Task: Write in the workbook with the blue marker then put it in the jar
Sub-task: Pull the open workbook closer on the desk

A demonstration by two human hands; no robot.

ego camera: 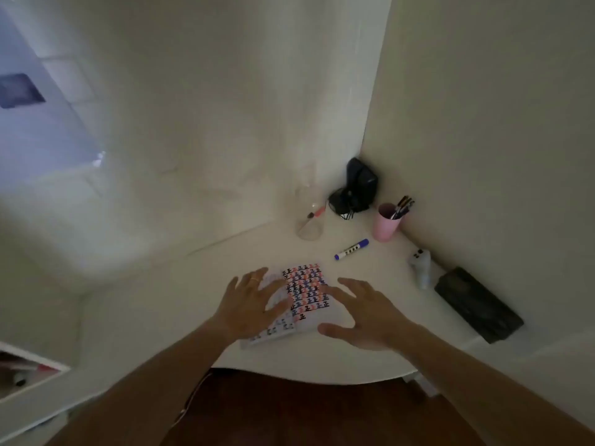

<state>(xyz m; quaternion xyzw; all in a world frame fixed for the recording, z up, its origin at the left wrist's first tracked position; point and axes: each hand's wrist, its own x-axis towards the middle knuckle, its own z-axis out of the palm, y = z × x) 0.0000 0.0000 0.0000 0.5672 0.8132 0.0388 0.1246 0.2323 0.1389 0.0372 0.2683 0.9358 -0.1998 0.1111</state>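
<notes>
The workbook (306,286) lies open on the white desk (199,284), its pages filled with rows of black, blue and pink characters. My left hand (249,300) rests flat on its left page with the fingers spread. Over the book's right edge my right hand (363,312) hovers with its fingers apart and nothing in it. The blue marker (351,249) lies capped on the desk beyond the book, apart from both hands. A clear glass jar (309,217) stands farther back by the wall, with a pink-and-black pen inside.
A pink cup (386,223) holding pens stands right of the jar. A black object (355,191) sits in the corner. A white controller (420,265) and a dark flat case (478,304) lie along the right wall. The desk's front edge curves close to me.
</notes>
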